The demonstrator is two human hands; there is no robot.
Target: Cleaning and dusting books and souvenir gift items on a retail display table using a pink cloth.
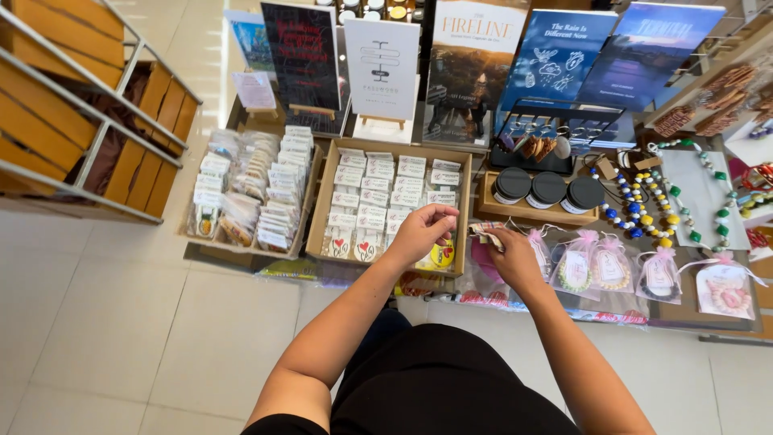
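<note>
Overhead, looking down at a low display of small goods on a pale tiled floor.

Left hand [423, 229]: over the front right corner of the cardboard tray [322, 193], fingers pinched narrow on the header of a small clear packet [441, 254] with a round yellow piece inside; packet hangs at the tray's front right end, partly hidden behind the hand.

Right hand [511, 256]: just right of the tray, fingers curled around a small patterned item [486, 234] with a thin cord trailing off; exact kind too small to tell.

Cardboard tray: filled with rows of white-carded packets standing in files; front row shows two cards with red hearts [353, 245]; right-hand file looks shorter near the front, where the yellow packet sits.

Left bin [245, 193]: second shallow box, crowded with similar bagged pieces, less tidy.

Right of hands: row of pink organza pouches [612, 270] lying flat, each with a ring or bracelet inside.

Behind pouches: wooden tray with three black-lidded jars [547, 189], touching side by side.

Far right: beaded necklaces [644, 201] in blue, yellow, white and green.

Back row: upright books and signs [471, 68] on small easels.

Progress, as a judgement: most packets already filed in rows; yellow packet not yet seated, patterned item not yet placed.
</note>
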